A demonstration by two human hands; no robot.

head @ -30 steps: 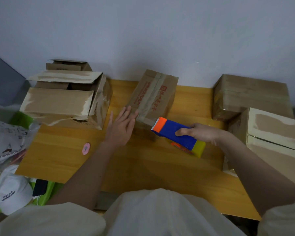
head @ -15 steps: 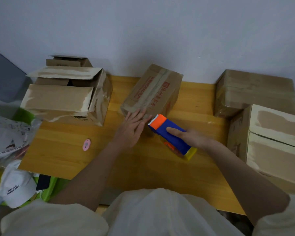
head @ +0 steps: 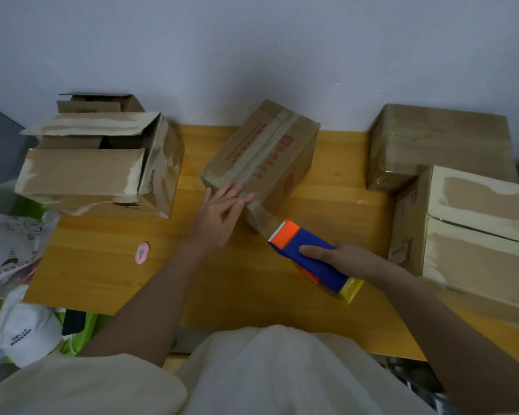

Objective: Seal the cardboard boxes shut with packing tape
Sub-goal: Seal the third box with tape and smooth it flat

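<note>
A closed cardboard box (head: 264, 163) with red printing sits at the far middle of the wooden desk (head: 108, 265), turned at an angle, with a strip of tape running along its top seam and down its near end. The left hand (head: 219, 214) lies flat, fingers straight and together, pressing on the near left corner of this box. The right hand (head: 339, 259) grips a blue tape dispenser (head: 309, 259) with an orange serrated head; the head sits just beside the box's near end, and a clear stretch of tape (head: 262, 221) runs from it onto the box.

At the far left stands an open box (head: 102, 169) with its flaps up, and a smaller open box (head: 99, 103) behind it. Two more boxes sit at the right: a taped one (head: 438, 145) by the wall and a pale one (head: 477, 235) nearer. A small pink oval object (head: 142, 253) lies on the desk near the left edge. A white cap (head: 27, 333) rests beyond the desk's near left corner.
</note>
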